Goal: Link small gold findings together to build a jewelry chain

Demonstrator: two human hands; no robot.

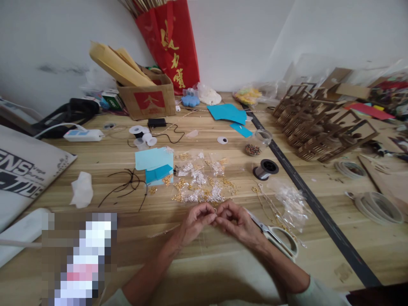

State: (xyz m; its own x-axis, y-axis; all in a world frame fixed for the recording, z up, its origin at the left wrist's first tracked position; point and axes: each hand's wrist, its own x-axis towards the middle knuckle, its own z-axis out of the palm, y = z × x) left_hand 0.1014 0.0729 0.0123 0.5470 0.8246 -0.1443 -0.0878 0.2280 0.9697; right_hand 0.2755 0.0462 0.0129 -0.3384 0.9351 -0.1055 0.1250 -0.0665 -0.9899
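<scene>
My left hand [200,220] and my right hand [236,219] meet fingertip to fingertip over the front of the table. Pinched between them is a tiny shiny metal ring [215,211], too small to make out in detail. A thin chain [163,232] lies on the wood and runs up to my left wrist, where it is hidden. Just beyond my fingers are heaps of silver and gold jewellery findings [204,193]. Scissors [280,238] with pale handles lie beside my right forearm, partly under it. Gold and silver chains [270,204] rest farther right.
A wire spool [265,170] and a jar of beads [253,148] stand behind to the right. Blue cards [154,159] and black cords [126,185] lie left. Wooden frames [325,123] crowd the right; a cardboard box [146,100] and red bag [175,46] stand at the wall.
</scene>
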